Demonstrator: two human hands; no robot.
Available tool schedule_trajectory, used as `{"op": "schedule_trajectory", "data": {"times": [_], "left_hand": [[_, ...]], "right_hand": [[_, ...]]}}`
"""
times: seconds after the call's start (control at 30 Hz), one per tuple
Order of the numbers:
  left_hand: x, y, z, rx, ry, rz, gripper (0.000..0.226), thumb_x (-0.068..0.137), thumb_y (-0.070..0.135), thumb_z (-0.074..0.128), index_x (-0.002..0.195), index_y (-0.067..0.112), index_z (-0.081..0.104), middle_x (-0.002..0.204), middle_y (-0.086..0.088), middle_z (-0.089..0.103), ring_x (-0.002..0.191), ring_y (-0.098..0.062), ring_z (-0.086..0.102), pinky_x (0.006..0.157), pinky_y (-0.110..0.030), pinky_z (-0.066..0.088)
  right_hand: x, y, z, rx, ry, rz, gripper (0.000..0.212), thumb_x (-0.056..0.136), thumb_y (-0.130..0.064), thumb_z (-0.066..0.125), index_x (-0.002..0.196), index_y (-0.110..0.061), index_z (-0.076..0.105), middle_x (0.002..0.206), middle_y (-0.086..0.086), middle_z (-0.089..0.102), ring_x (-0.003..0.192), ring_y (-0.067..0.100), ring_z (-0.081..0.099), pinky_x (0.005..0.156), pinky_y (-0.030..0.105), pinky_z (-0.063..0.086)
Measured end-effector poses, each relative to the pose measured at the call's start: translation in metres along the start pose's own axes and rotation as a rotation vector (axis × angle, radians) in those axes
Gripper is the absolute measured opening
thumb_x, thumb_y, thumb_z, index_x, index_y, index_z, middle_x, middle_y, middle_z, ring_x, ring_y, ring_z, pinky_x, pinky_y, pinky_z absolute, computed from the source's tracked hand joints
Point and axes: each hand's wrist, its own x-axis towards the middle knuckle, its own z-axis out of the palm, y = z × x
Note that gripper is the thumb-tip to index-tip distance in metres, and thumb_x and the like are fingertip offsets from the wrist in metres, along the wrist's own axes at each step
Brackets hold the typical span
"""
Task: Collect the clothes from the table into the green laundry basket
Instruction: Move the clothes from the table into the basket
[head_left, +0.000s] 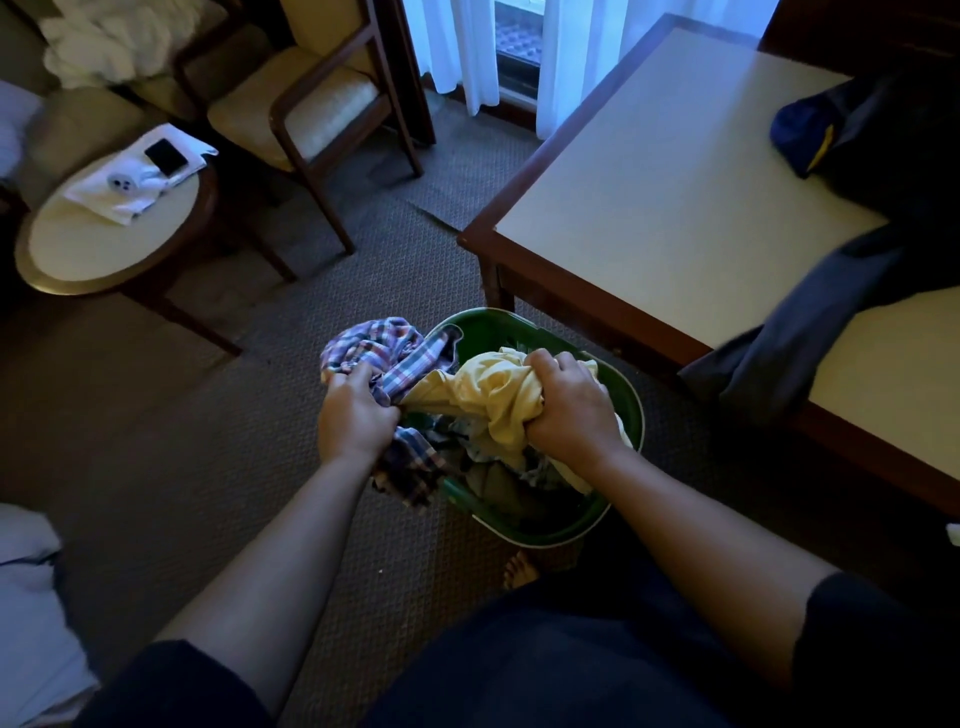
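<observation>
Head view: left hand (356, 415), fingers curled, grips plaid shirt (387, 353) over rim of green laundry basket (631, 410) on carpet. Right hand (569, 405) clutches yellow garment (493, 395) above basket. Dark blue clothes (810, 312) lie on bench (675, 182), draping its edge.

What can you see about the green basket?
The green laundry basket is oval, plastic-looking, with a pale rim. It stands upright on the carpet beside the table, full of clothes. A plaid shirt in the left hand drapes over its edge; the right hand grips a yellow garment above it.
</observation>
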Motion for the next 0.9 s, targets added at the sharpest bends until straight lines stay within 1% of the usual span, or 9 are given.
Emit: {"op": "schedule_trajectory", "data": {"times": [0.13, 0.33, 0.37, 0.43, 0.5, 0.57, 0.63, 0.73, 0.9], "left_hand": [[-0.002, -0.013, -0.011, 0.016, 0.043, -0.023, 0.037, 0.072, 0.007, 0.074, 0.108, 0.014, 0.067, 0.106, -0.02, 0.06, 0.089, -0.04, 0.061, 0.069, -0.032, 0.04], [-0.011, -0.032, -0.022, 0.022, 0.094, -0.056, 0.039, 0.072, 0.008, 0.076, 0.109, 0.015, 0.066, 0.106, -0.017, 0.059, 0.088, -0.038, 0.061, 0.071, -0.035, 0.044], [-0.013, -0.034, -0.024, 0.015, 0.106, -0.068, 0.038, 0.073, 0.008, 0.076, 0.109, 0.015, 0.065, 0.106, -0.016, 0.058, 0.086, -0.036, 0.059, 0.07, -0.033, 0.043], [-0.016, -0.036, -0.027, -0.003, 0.125, -0.078, 0.037, 0.073, 0.007, 0.076, 0.108, 0.015, 0.065, 0.105, -0.013, 0.057, 0.08, -0.03, 0.055, 0.07, -0.031, 0.041], [-0.019, -0.036, -0.027, -0.018, 0.127, -0.055, 0.036, 0.073, 0.009, 0.077, 0.107, 0.016, 0.065, 0.104, -0.012, 0.057, 0.079, -0.027, 0.054, 0.069, -0.03, 0.04], [-0.023, -0.032, -0.023, -0.028, 0.115, -0.024, 0.036, 0.074, 0.01, 0.078, 0.107, 0.015, 0.066, 0.105, -0.012, 0.056, 0.079, -0.026, 0.053, 0.069, -0.03, 0.04], [-0.029, -0.028, -0.017, -0.035, 0.096, 0.012, 0.037, 0.074, 0.011, 0.079, 0.109, 0.016, 0.068, 0.106, -0.013, 0.057, 0.081, -0.03, 0.057, 0.068, -0.032, 0.044], [-0.038, -0.022, -0.006, -0.05, 0.049, 0.06, 0.042, 0.073, 0.006, 0.077, 0.113, 0.017, 0.069, 0.107, -0.012, 0.057, 0.085, -0.034, 0.062, 0.069, -0.034, 0.049], [-0.047, -0.004, 0.003, -0.145, 0.012, 0.109, 0.045, 0.072, 0.011, 0.081, 0.114, 0.023, 0.07, 0.107, -0.005, 0.057, 0.084, -0.025, 0.063, 0.071, -0.036, 0.056]], "right_hand": [[0.002, 0.0, -0.001, 0.024, 0.027, -0.034, 0.066, 0.07, -0.054, 0.069, 0.128, -0.029, 0.05, 0.109, 0.001, 0.053, 0.102, 0.025, 0.053, 0.087, 0.056, 0.05], [0.009, -0.006, 0.001, 0.171, 0.125, -0.166, 0.064, 0.071, -0.054, 0.057, 0.127, -0.025, 0.049, 0.116, 0.009, 0.052, 0.104, 0.03, 0.053, 0.084, 0.059, 0.052], [0.01, -0.006, 0.002, 0.167, 0.098, -0.175, 0.067, 0.071, -0.055, 0.06, 0.13, -0.027, 0.048, 0.121, 0.01, 0.051, 0.109, 0.031, 0.052, 0.086, 0.061, 0.05], [0.015, -0.006, 0.007, 0.042, -0.064, -0.136, 0.08, 0.071, -0.052, 0.072, 0.142, -0.037, 0.038, 0.143, 0.009, 0.041, 0.13, 0.033, 0.041, 0.099, 0.069, 0.041], [0.019, -0.004, 0.015, -0.183, -0.277, -0.072, 0.101, 0.074, -0.048, 0.078, 0.153, -0.049, 0.015, 0.165, 0.001, 0.012, 0.151, 0.034, 0.013, 0.111, 0.077, 0.02], [0.021, 0.0, 0.022, -0.303, -0.383, -0.058, 0.106, 0.08, -0.051, 0.075, 0.155, -0.051, -0.001, 0.169, -0.004, -0.007, 0.156, 0.032, -0.006, 0.113, 0.075, 0.01], [0.019, 0.003, 0.025, -0.312, -0.415, -0.073, 0.103, 0.085, -0.053, 0.07, 0.158, -0.046, -0.002, 0.17, -0.004, -0.008, 0.156, 0.029, -0.007, 0.117, 0.071, 0.01], [0.012, 0.006, 0.026, -0.29, -0.428, -0.096, 0.098, 0.088, -0.053, 0.067, 0.16, -0.038, 0.002, 0.17, -0.002, -0.002, 0.157, 0.026, -0.002, 0.121, 0.062, 0.011], [0.005, 0.005, 0.023, -0.224, -0.451, -0.084, 0.098, 0.09, -0.057, 0.063, 0.161, -0.035, 0.0, 0.17, -0.002, 0.001, 0.156, 0.023, 0.003, 0.123, 0.054, 0.014]]}}
